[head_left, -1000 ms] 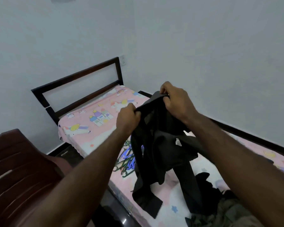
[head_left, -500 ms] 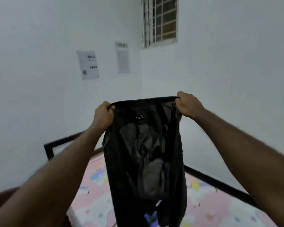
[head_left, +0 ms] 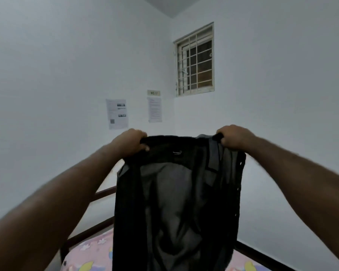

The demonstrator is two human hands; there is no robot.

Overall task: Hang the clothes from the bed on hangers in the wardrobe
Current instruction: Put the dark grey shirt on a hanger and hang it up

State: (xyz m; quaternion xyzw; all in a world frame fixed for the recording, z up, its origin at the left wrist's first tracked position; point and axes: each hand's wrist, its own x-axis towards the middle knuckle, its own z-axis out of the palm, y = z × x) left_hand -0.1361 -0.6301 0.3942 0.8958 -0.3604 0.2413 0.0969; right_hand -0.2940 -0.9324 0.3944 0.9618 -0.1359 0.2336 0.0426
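A: Saw what, biggest first?
B: Saw white walls (head_left: 47, 85) meeting in a corner, behind everything else. Made out the bed (head_left: 86, 234) below, dark-framed, along the bottom edge, with a pink patterned sheet (head_left: 90, 253) on it.
A: Found the garment where?
B: Found the dark shirt (head_left: 174, 202) held up in mid-air over the bed, mid-view, stretched by its top edge and hanging past the bottom of the frame. Could not tell whether its lower end touched the sheet.
A: Anything on the walls?
B: Noted a barred window (head_left: 195, 59) high on the right-hand wall. Noted on the left-hand wall a printed sheet (head_left: 117, 113), a second sheet (head_left: 155, 109) beside it, and a small sign (head_left: 153, 92) reading "WS 17" just above that one.
A: Hands?
B: Caught the left hand (head_left: 129, 142) gripping the shirt's top left corner, fingers curled tight round the cloth. Caught the right hand (head_left: 235, 136) clenched likewise on the top right corner. Held both well apart, cloth taut between.
A: Smallest?
B: Spotted a tiny pale label (head_left: 177, 152) just under the top edge, too blurred to read.
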